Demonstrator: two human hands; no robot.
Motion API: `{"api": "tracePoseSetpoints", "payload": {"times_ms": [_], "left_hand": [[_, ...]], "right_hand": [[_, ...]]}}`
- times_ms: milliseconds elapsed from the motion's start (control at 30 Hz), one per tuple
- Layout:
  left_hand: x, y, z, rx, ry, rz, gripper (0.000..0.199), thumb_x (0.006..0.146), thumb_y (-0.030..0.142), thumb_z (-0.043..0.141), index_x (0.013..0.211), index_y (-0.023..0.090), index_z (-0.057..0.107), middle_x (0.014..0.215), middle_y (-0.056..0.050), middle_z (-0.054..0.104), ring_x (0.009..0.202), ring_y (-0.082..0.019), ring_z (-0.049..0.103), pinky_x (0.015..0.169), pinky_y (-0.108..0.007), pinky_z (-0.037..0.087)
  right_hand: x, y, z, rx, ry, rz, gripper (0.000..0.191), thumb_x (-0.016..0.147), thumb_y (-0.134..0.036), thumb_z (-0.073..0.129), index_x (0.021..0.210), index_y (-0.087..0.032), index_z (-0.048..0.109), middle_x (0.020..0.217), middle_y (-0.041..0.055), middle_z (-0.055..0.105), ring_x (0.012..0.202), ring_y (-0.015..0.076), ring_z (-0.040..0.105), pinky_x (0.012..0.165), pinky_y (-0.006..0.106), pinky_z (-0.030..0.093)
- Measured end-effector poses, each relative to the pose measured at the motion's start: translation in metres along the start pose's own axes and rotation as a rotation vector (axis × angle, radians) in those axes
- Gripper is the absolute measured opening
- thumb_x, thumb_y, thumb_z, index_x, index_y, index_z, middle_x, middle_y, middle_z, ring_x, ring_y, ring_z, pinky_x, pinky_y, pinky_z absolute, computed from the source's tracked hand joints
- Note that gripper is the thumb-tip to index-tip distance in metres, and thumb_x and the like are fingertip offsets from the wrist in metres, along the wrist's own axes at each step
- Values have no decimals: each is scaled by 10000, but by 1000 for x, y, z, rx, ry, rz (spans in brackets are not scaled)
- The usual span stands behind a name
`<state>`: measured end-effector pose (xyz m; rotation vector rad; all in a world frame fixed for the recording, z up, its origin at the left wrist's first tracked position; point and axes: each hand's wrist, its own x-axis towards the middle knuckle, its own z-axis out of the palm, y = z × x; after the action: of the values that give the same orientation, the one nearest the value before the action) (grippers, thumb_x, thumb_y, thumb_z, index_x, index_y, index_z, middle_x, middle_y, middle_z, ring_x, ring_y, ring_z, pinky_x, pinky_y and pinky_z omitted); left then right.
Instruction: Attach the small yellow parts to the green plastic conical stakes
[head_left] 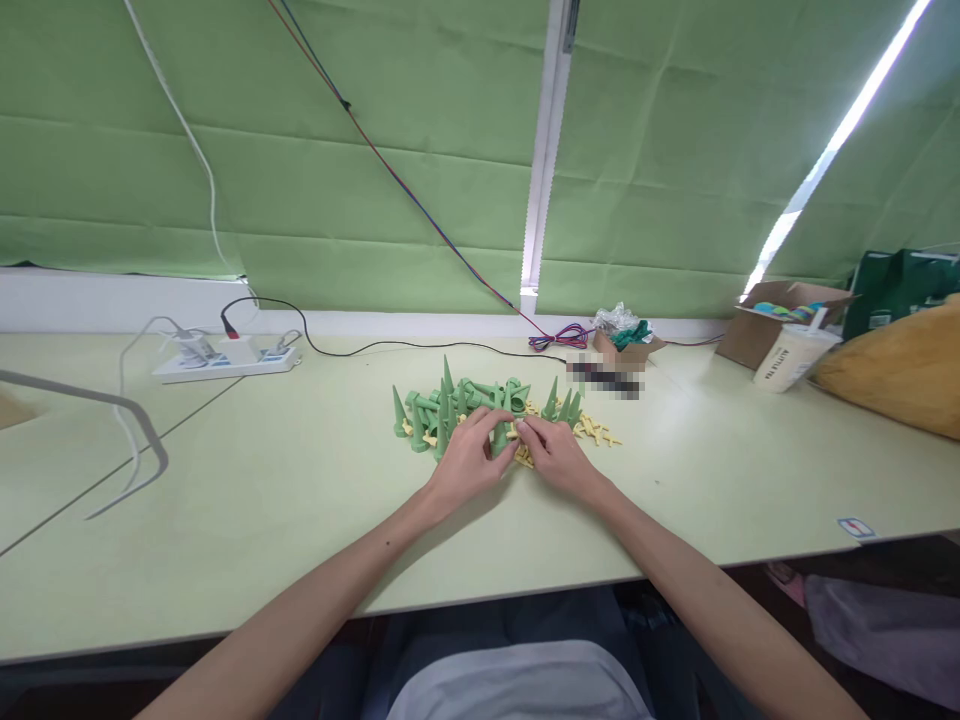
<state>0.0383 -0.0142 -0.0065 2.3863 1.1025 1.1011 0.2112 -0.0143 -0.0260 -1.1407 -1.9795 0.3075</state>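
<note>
In front of me on the table lies a cluster of green plastic cones (447,400), some upright and some on their sides. Small yellow branched plastic pieces (596,430) are scattered among and beside them. My left hand (472,450) curls its thumb and fingers around a green cone (499,437). Close against it, my right hand (555,452) has its fingertips pinched on a small yellow piece (514,433), partly hidden by the fingers. Several upright green cones (562,405) stand just beyond the right hand.
A white power strip (225,368) with plugs sits at the back left, its black cable (405,345) running along the table. At the back are a small open box (628,350) and a blurred-out dark object (604,378). A drink cup (791,355) leans by a cardboard box (757,325) on the right.
</note>
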Motion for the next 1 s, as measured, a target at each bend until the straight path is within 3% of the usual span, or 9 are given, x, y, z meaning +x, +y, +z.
{"api": "tracePoseSetpoints", "payload": {"times_ms": [333, 1000], "left_hand": [[0, -2, 1, -1, 18, -24, 208, 887, 301, 537, 1063, 206, 594, 1007, -40, 618, 544, -94, 506, 610, -287, 460], [0, -2, 2, 11, 1, -30, 221, 881, 298, 542, 1068, 198, 603, 973, -32, 616, 533, -85, 472, 577, -267, 432]], "right_hand": [[-2, -6, -3, 130, -37, 36, 182, 988, -340, 408, 906, -215, 513, 570, -50, 485, 495, 133, 427, 534, 251, 318], [-1, -3, -2, 125, -40, 24, 171, 974, -278, 430, 825, -210, 480, 644, -33, 532, 546, 128, 470, 561, 251, 322]]}}
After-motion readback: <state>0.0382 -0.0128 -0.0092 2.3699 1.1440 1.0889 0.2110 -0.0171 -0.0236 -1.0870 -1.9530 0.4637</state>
